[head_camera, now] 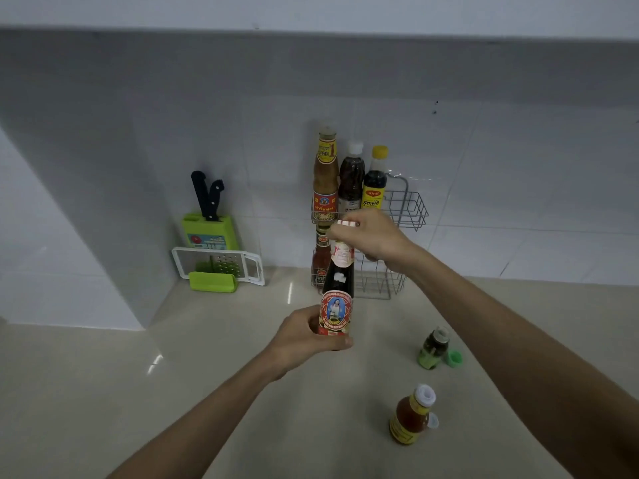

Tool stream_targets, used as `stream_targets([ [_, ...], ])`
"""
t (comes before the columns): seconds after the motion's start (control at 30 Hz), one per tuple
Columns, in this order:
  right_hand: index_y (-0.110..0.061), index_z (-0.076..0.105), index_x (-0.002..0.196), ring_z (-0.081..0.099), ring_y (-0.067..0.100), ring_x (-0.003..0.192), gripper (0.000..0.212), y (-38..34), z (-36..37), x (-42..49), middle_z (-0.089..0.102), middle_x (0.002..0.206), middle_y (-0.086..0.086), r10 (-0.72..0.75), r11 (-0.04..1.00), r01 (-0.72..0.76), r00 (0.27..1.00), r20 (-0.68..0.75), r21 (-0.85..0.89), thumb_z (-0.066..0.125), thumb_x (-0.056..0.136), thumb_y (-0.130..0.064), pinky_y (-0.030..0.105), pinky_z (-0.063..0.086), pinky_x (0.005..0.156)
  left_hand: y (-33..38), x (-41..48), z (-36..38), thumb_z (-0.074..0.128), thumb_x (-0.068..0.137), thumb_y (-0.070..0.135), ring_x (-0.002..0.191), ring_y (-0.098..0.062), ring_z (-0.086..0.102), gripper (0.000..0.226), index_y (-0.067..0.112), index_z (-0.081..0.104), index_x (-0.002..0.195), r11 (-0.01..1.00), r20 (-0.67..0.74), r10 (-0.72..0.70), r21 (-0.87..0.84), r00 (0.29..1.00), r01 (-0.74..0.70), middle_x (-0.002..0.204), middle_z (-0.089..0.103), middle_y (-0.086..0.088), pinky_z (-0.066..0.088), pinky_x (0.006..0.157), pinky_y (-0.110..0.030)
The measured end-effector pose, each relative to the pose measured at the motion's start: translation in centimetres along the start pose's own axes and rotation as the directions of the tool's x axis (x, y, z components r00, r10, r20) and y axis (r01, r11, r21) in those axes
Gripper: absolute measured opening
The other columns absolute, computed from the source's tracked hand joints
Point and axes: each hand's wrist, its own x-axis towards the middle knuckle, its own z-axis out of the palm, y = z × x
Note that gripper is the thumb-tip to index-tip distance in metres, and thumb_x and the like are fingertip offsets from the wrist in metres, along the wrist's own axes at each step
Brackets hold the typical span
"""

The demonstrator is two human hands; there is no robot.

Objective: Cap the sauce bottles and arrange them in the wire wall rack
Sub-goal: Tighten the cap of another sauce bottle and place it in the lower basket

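You're in the capping step right now. Your left hand (304,335) is wrapped around the lower body of the dark sauce bottle (337,299), fingers closed on the label and holding it upright just above the worktop (214,368); whether its base touches the surface I can't tell. Your right hand (371,236) is up at the neck, fingertips pinched on the red-and-white cap (347,223), which sits at the bottle's mouth. Seated or only resting there? Not clear from here.

Behind it, the wire wall rack (408,209) already carries three capped bottles along the left of its upper tier, and one small red bottle (321,257) stands in the lower tier. There's open space to the right on both tiers.

Next move, as I read it: keep the left grip firm so the bottle doesn't spin, turn the cap down until it's snug, then lift the bottle into a free slot without knocking its neighbours.

There's more to come after that. The small green bottle (434,347) stands open on the worktop at your right with its green cap (454,357) lying just beside it. Nearer you, the orange sauce bottle (411,416) looks uncapped too, with what seems to be its white flip cap hanging at the side.
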Motion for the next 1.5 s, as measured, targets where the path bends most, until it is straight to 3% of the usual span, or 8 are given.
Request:
stream_targets([
  [0.13, -0.032, 0.063, 0.091, 0.062, -0.001, 0.065, 0.035, 3.6, 1.1, -1.6, 0.066, 0.083, -0.013, 0.074, 0.997, -0.072, 0.996, 0.051, -0.040, 0.074, 0.070, -0.059, 0.013, 0.043, 0.043, -1.3, 1.3, 0.6, 0.093, 0.049, 0.039, 0.083, -0.012, 0.074, 0.050, 0.025, 0.075, 0.093, 0.998, -0.110, -0.047, 0.034, 0.993, 0.051, 0.087, 0.078, 0.004, 0.059, 0.080, -0.029],
  [0.27, -0.040, 0.054, 0.112, 0.066, 0.015, 0.093, 0.052, 8.5, 2.2, -2.7, 0.062, 0.106, -0.004, 0.130, 0.982, -0.154, 0.971, 0.202, 0.106, 0.083, 0.070, -0.038, 0.034, 0.062, 0.062, -2.2, 3.0, 1.0, 0.091, 0.049, 0.043, 0.082, -0.007, 0.073, 0.053, 0.027, 0.074, 0.097, 0.990, -0.128, -0.074, 0.110, 0.989, 0.089, 0.086, 0.077, 0.007, 0.059, 0.079, -0.026],
  [0.53, -0.048, 0.059, 0.094, 0.069, 0.005, 0.087, 0.053, 14.0, 2.9, 1.1, 0.069, 0.090, -0.020, 0.039, 0.982, -0.011, 0.989, -0.143, 0.187, 0.087, 0.065, -0.014, 0.022, 0.059, 0.070, -1.4, 9.9, -1.6, 0.080, 0.075, 0.018, 0.133, -0.017, 0.041, 0.098, 0.021, 0.020, 0.153, 0.927, 0.018, -0.164, 0.346, 0.986, 0.148, 0.146, 0.041, 0.002, 0.037, 0.097, -0.022],
  [0.63, -0.043, 0.058, 0.083, 0.063, -0.010, 0.076, 0.047, 15.6, 4.1, 3.4, 0.067, 0.082, -0.029, -0.018, 0.989, 0.061, 0.952, -0.306, 0.132, 0.084, 0.064, -0.009, 0.003, 0.045, 0.061, -0.8, 12.7, -3.0, 0.077, 0.078, 0.009, 0.119, -0.005, 0.037, 0.097, 0.022, 0.016, 0.153, 0.950, -0.072, -0.148, 0.269, 0.986, 0.162, 0.134, 0.038, 0.013, 0.033, 0.088, -0.014],
  [0.87, -0.022, 0.057, 0.099, 0.063, 0.016, 0.084, 0.036, 19.2, 6.2, 9.2, 0.067, 0.092, -0.001, -0.018, 0.999, 0.008, 0.944, -0.330, -0.032, 0.078, 0.072, -0.011, 0.035, 0.053, 0.068, -0.2, 18.4, -4.1, 0.073, 0.078, -0.004, 0.079, 0.012, 0.039, 0.095, 0.009, 0.012, 0.150, 0.954, -0.069, -0.149, 0.251, 0.986, 0.161, 0.095, 0.031, 0.029, 0.036, 0.056, 0.008],
  [1.07, -0.023, 0.055, 0.115, 0.065, 0.020, 0.094, 0.049, 20.4, 6.9, 12.0, 0.069, 0.104, 0.003, 0.067, 0.986, -0.099, 0.973, -0.219, -0.136, 0.076, 0.070, -0.017, 0.035, 0.056, 0.076, -1.6, 20.1, -4.3, 0.069, 0.077, -0.012, 0.084, 0.004, 0.048, 0.098, 0.010, 0.006, 0.150, 0.960, -0.069, -0.186, 0.200, 0.980, 0.197, 0.098, 0.040, 0.021, 0.045, 0.059, -0.001],
  [1.23, -0.026, 0.053, 0.117, 0.061, 0.011, 0.082, 0.052, 20.3, 7.1, 13.2, 0.070, 0.105, -0.002, 0.075, 0.975, -0.111, 0.979, -0.187, -0.193, 0.077, 0.071, -0.022, 0.011, 0.032, 0.054, -2.3, 20.0, -4.3, 0.066, 0.075, -0.014, 0.112, -0.015, 0.050, 0.105, 0.020, 0.005, 0.152, 0.970, -0.029, -0.174, 0.167, 0.984, 0.177, 0.126, 0.046, 0.001, 0.045, 0.073, -0.015],
  [1.5, -0.020, 0.050, 0.124, 0.066, 0.023, 0.098, 0.059, 21.4, 7.5, 13.7, 0.069, 0.115, 0.005, 0.117, 0.977, -0.146, 0.977, -0.178, -0.158, 0.079, 0.073, -0.019, 0.034, 0.053, 0.078, -2.8, 20.2, -4.3, 0.064, 0.075, -0.014, 0.115, -0.017, 0.048, 0.107, 0.023, 0.002, 0.153, 0.968, -0.014, -0.191, 0.165, 0.982, 0.190, 0.128, 0.045, 0.001, 0.045, 0.086, -0.028],
])
